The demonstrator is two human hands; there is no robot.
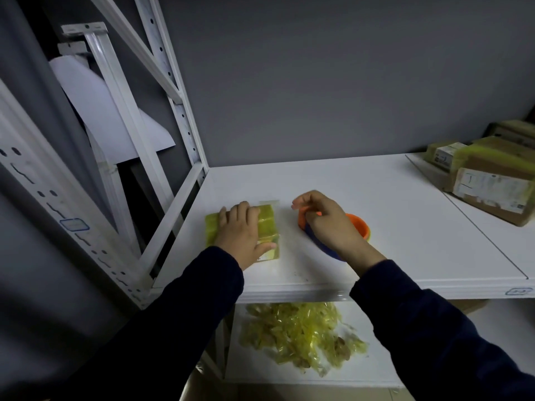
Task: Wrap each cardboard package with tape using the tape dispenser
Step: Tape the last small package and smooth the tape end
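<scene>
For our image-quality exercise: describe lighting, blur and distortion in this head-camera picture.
Head view: dim overall, white shelf brightest; right hand on the tape dispenser slightly blurred at its fingers; left hand on the package sharper; rack uprights lean, wide-angle distortion.

The one view comes from a wide-angle camera worn on the person's head (the rack posts point(185, 120) lean outward at the left). It faces forward and tilts down onto the white shelf point(390, 227). It sits close: both sleeves point(173, 314) enter from the near edge. The left hand point(241, 234), flat on a package point(267, 224), and the right hand point(327, 224), gripping the tape dispenser point(360, 227), hold the centre. A grey wall point(318, 82) closes the far side, and a lower shelf point(405, 357) shows beneath the near edge.
</scene>
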